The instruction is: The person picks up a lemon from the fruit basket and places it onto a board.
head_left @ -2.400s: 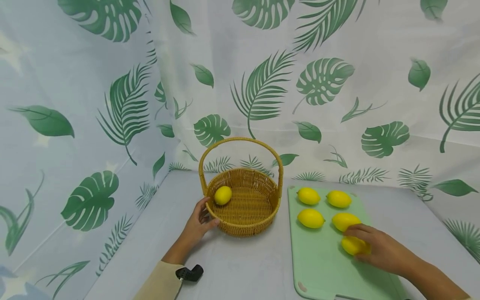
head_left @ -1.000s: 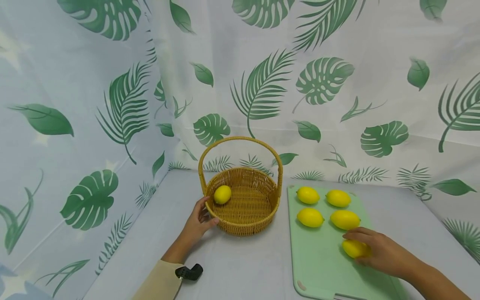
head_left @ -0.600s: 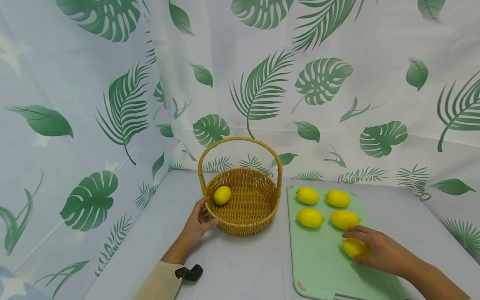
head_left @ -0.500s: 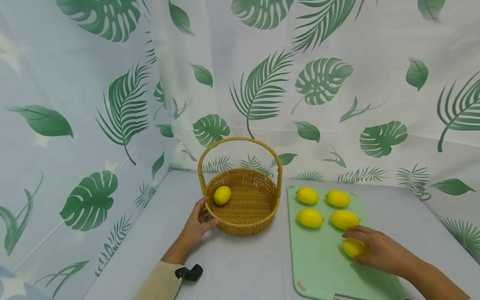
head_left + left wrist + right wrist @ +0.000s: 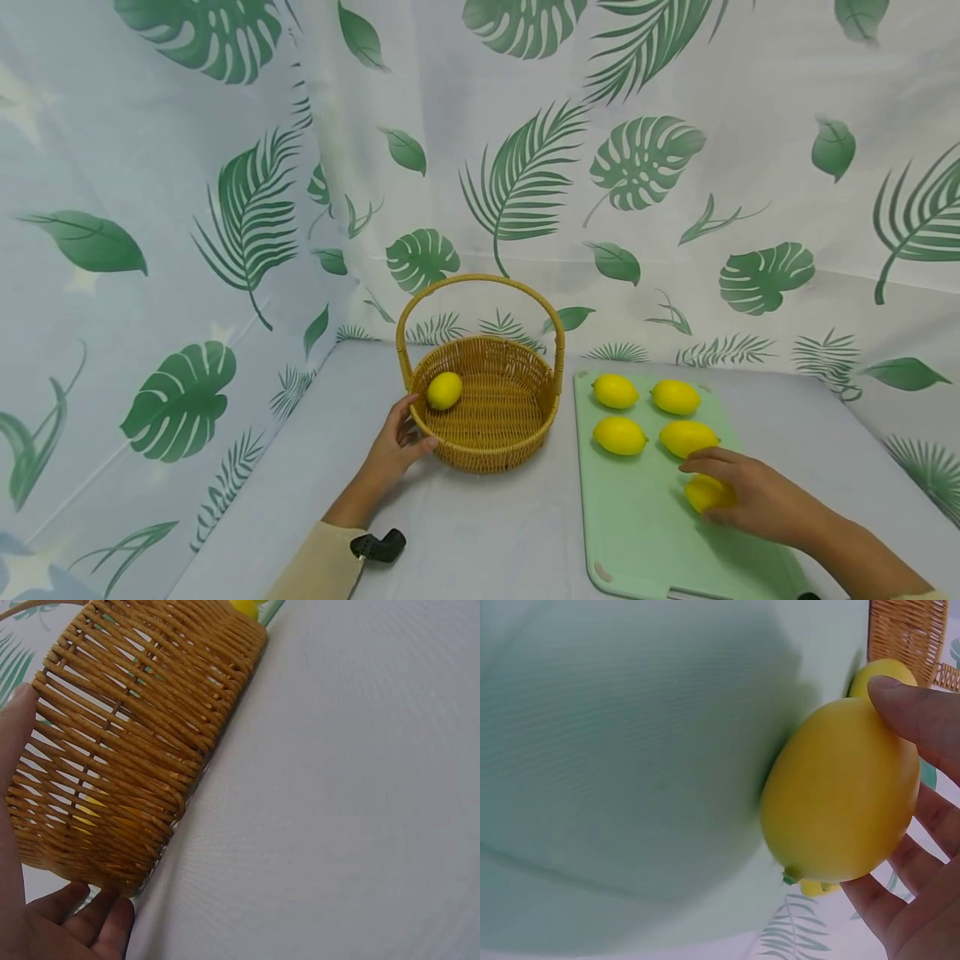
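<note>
My left hand [image 5: 393,446] holds the near left side of a round wicker basket [image 5: 491,458]. In the left wrist view, the thumb [image 5: 16,724] lies at the basket's rim and the other fingertips touch its woven wall low down. One lemon [image 5: 445,391] lies inside at the left. On the right, my right hand [image 5: 757,496] grips a lemon [image 5: 707,493] over a pale green cutting board [image 5: 637,533]. The right wrist view shows the thumb on one side of that lemon [image 5: 840,795] and fingers round the other, partly hidden behind it.
Several more lemons [image 5: 620,436] lie in two rows on the back half of the board. The basket's tall arched handle [image 5: 480,277] stands upright. A leaf-printed white curtain [image 5: 525,83] closes off the back and left of the table [image 5: 480,542].
My right hand has shifted slightly left and its fingers stand a little more spread around the lemon. The left hand, basket and other lemons stay essentially where they were.
</note>
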Demonstrator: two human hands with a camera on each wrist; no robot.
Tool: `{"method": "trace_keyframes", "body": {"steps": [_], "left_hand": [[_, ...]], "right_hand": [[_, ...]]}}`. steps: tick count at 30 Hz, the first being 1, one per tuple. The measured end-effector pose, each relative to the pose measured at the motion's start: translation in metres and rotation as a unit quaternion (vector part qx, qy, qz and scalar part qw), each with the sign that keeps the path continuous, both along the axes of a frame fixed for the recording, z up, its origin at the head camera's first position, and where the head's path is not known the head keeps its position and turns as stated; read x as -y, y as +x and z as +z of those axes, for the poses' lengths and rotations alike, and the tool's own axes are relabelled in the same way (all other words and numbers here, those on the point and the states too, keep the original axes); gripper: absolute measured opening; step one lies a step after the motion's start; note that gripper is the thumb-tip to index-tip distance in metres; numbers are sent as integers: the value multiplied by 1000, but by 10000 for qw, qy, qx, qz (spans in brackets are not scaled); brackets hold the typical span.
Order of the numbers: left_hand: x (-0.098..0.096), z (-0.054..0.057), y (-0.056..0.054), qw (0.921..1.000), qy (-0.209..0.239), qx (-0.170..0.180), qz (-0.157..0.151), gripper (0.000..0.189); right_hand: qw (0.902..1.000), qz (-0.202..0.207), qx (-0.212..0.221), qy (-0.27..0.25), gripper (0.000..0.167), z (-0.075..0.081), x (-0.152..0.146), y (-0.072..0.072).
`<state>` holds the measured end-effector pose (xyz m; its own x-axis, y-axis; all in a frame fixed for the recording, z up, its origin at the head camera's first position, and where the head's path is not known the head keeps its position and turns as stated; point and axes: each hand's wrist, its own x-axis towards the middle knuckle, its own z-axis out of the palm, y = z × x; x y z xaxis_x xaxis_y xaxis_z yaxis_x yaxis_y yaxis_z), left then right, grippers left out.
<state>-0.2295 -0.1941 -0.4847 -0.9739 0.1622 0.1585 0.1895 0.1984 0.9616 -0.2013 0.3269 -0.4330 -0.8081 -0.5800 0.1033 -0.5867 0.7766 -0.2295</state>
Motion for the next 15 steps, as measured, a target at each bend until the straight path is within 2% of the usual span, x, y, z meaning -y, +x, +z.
{"method": "trace_keyframes", "body": {"steps": [3, 10, 15], "left_hand": [[1, -2, -2, 10000, -46, -26, -18, 86], [3, -25, -16, 9999, 11, -54, 84, 88], [3, -30, -17, 9995, 100, -182, 219, 86]], "right_hand": [[10000, 6, -48, 9, 52, 2, 2, -1], [9998, 83, -198, 29, 50, 3, 6, -3], [9990, 190, -391, 37, 49, 4, 8, -4]]}}
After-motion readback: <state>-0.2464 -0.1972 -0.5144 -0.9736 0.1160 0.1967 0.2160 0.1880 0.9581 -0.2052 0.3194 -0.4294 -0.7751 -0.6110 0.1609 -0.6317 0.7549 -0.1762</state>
